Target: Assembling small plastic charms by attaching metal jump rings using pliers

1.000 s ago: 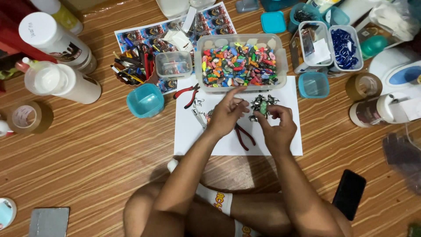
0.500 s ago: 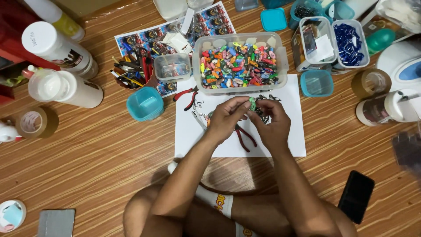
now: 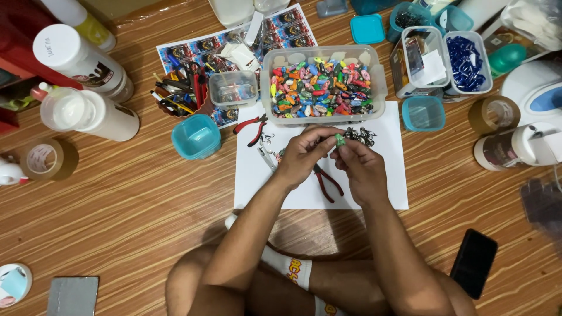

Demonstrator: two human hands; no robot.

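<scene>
Wearing no sleeves: both forearms bare down to the left hand (image 3: 301,157) and right hand (image 3: 362,169). Showing bare knees, and wearing a white sock (image 3: 288,267) with orange lettering.

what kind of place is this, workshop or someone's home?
Likely a home craft setup on a wooden floor: the person sits cross-legged, both hands at a small green piece over a white sheet. Nearby are a clear tub of coloured pieces, red-handled pliers and tape rolls.

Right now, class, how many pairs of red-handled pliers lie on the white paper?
2: one pair of pliers at the paper's top-left corner, another pair under the left hand. Others may be hidden.
</scene>
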